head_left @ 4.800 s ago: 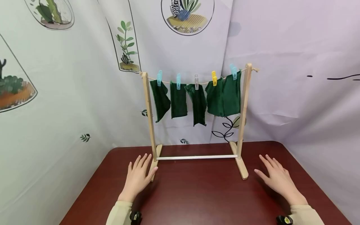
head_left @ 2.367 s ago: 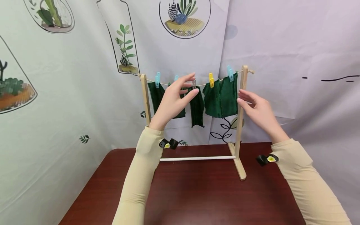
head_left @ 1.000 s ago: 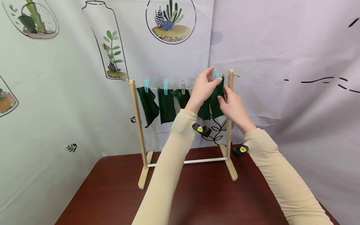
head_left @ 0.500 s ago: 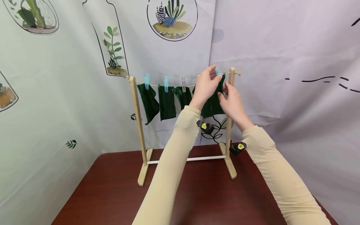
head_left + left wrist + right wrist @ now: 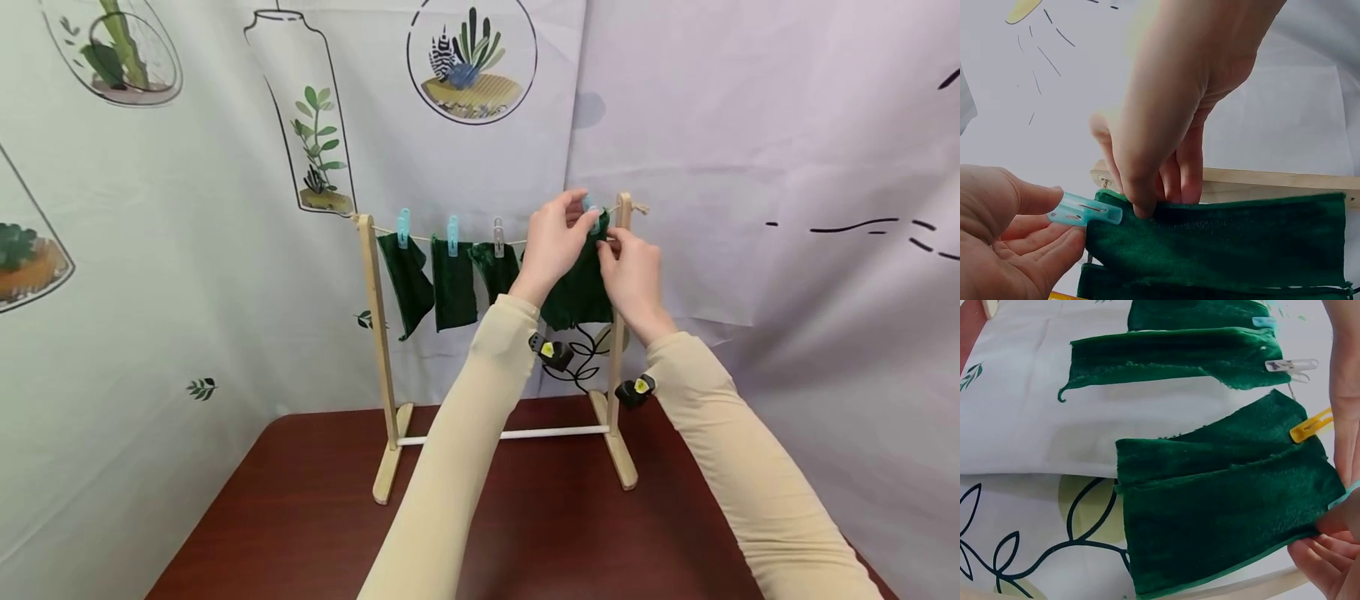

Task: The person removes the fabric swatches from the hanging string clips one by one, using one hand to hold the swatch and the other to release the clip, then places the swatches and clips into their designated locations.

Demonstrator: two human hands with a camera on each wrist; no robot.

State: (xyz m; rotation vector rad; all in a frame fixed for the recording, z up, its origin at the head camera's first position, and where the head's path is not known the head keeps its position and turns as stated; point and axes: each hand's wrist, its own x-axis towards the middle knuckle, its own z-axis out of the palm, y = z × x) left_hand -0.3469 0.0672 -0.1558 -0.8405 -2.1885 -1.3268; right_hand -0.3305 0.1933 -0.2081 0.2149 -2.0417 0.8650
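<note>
In the left wrist view, my left hand pinches a light blue clothespin between thumb and fingers. That clothespin's far end lies over the top corner of a green cloth. My right hand, beside the rack's right post, pinches the same cloth's upper edge, as the right wrist view shows. A yellow clothespin is on the neighbouring green cloth; in the head view my left hand hides it. To the left hang green cloths under two blue clothespins and a clear one.
The wooden rack's left post and right post stand on feet on the dark red table, joined by a white bar. A string runs between the post tops. Behind hangs a printed white curtain.
Both hands rose from beside the rack to its right end. My left hand took hold of the right blue clothespin, and my right hand moved up the cloth to its top edge.
</note>
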